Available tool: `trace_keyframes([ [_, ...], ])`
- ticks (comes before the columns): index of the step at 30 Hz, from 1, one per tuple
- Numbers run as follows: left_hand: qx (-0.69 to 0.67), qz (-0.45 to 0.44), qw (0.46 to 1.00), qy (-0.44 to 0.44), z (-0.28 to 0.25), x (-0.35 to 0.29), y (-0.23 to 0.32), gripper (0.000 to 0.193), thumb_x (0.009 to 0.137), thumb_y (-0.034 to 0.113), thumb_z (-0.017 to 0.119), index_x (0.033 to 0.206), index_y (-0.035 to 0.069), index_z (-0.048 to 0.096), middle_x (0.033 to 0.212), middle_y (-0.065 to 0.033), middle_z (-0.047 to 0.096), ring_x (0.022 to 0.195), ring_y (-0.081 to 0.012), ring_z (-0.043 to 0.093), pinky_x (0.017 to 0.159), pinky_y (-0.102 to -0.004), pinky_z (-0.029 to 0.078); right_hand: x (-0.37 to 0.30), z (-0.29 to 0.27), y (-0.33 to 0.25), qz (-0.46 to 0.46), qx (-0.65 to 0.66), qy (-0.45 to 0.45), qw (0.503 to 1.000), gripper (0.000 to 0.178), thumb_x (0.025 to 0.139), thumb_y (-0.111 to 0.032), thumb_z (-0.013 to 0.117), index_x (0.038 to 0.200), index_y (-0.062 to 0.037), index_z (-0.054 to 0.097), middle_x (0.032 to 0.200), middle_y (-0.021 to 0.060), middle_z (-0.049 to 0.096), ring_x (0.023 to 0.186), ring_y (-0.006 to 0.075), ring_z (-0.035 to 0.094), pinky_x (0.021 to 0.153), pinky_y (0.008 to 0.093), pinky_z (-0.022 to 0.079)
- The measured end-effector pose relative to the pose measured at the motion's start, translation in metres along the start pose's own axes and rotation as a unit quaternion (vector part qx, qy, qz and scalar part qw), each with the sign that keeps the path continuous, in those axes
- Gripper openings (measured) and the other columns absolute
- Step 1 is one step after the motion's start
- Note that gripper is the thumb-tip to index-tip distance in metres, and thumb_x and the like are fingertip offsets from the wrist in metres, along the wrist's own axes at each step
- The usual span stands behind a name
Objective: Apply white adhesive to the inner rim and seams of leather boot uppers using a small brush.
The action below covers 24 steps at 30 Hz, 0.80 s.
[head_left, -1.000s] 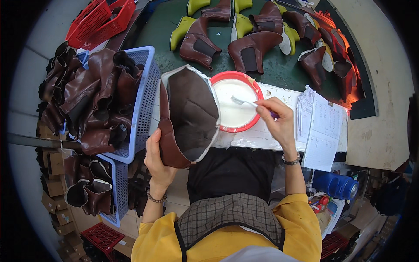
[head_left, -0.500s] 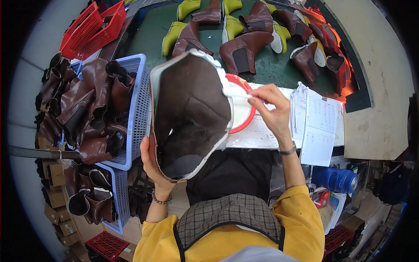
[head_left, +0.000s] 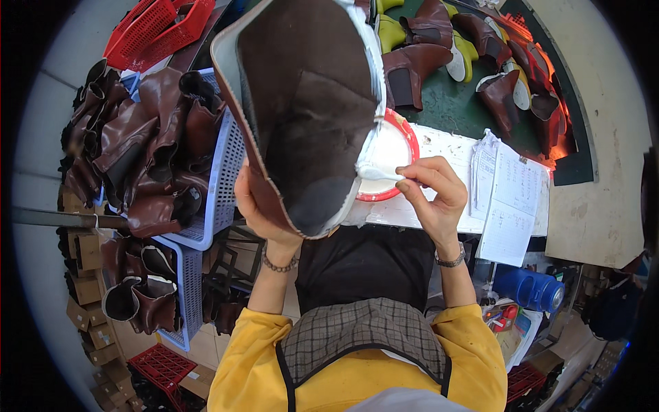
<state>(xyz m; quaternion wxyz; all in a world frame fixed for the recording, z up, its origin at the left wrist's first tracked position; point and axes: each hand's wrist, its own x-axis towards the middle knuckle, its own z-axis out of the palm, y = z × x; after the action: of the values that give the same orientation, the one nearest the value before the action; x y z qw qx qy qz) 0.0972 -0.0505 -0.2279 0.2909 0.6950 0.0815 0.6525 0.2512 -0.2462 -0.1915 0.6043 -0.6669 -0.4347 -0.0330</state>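
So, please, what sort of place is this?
Probably a shoemaking workshop: brown boot uppers fill a blue basket, others sit on yellow-green lasts, and a red-rimmed bowl holds white liquid, perhaps glue.

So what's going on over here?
A person is handling a brown boot piece, its inside facing up. The left grip holds it by its lower left side, while the right grip pinches a thin white brush with its tip at the piece's whitened right edge. A red bowl with white contents sits partly hidden behind the piece. A blue basket of more brown pieces stands to the left, and brown boots lie on the green table ahead.
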Motion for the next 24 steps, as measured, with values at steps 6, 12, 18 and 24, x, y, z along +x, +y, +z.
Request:
trace_keyframes([
  [6, 0.069, 0.086, 0.994, -0.028, 0.009, 0.030, -0.020, 0.062, 0.088, 0.013, 0.075, 0.140, -0.003, 0.045, 0.136, -0.0260, 0.059, 0.124, -0.0417, 0.060, 0.109, -0.0490, 0.045, -0.002, -0.001, -0.017, -0.025, -0.028, -0.082, 0.996, 0.019, 0.079, 0.000, 0.081, 0.097, -0.0003, 0.077, 0.090, 0.0076, 0.069, 0.078, 0.0143, 0.065, 0.066, 0.0236, 0.051],
  [12, 0.159, 0.067, 0.978, -0.114, -0.010, 0.034, -0.009, 0.057, 0.086, 0.009, 0.073, 0.137, -0.004, 0.051, 0.132, -0.0229, 0.063, 0.123, -0.0417, 0.060, 0.107, -0.0488, 0.047, 0.007, -0.008, -0.015, 0.055, -0.048, -0.067, 0.995, 0.011, 0.085, -0.003, 0.076, 0.095, -0.0022, 0.077, 0.086, 0.0092, 0.071, 0.067, 0.0169, 0.067, 0.058, 0.0267, 0.051],
  [18, 0.018, -0.185, 0.955, -0.232, -0.074, 0.057, 0.012, 0.068, 0.083, 0.016, 0.079, 0.140, -0.008, 0.050, 0.137, -0.0174, 0.060, 0.128, -0.0258, 0.057, 0.110, -0.0369, 0.042, 0.018, -0.038, 0.058, 0.018, -0.399, -0.094, 0.912, 0.010, 0.086, -0.015, 0.076, 0.091, -0.0079, 0.078, 0.085, 0.0038, 0.069, 0.079, 0.0196, 0.065, 0.071, 0.0350, 0.048],
  [24, -0.124, -0.424, 0.867, -0.231, -0.131, 0.031, -0.013, 0.070, 0.078, 0.007, 0.082, 0.139, -0.006, 0.050, 0.135, -0.0154, 0.061, 0.122, -0.0241, 0.060, 0.106, -0.0363, 0.046, 0.043, -0.044, 0.046, -0.001, -0.268, -0.080, 0.960, 0.010, 0.083, -0.017, 0.078, 0.088, -0.0091, 0.076, 0.085, 0.0017, 0.067, 0.082, 0.0210, 0.062, 0.082, 0.0363, 0.040],
])
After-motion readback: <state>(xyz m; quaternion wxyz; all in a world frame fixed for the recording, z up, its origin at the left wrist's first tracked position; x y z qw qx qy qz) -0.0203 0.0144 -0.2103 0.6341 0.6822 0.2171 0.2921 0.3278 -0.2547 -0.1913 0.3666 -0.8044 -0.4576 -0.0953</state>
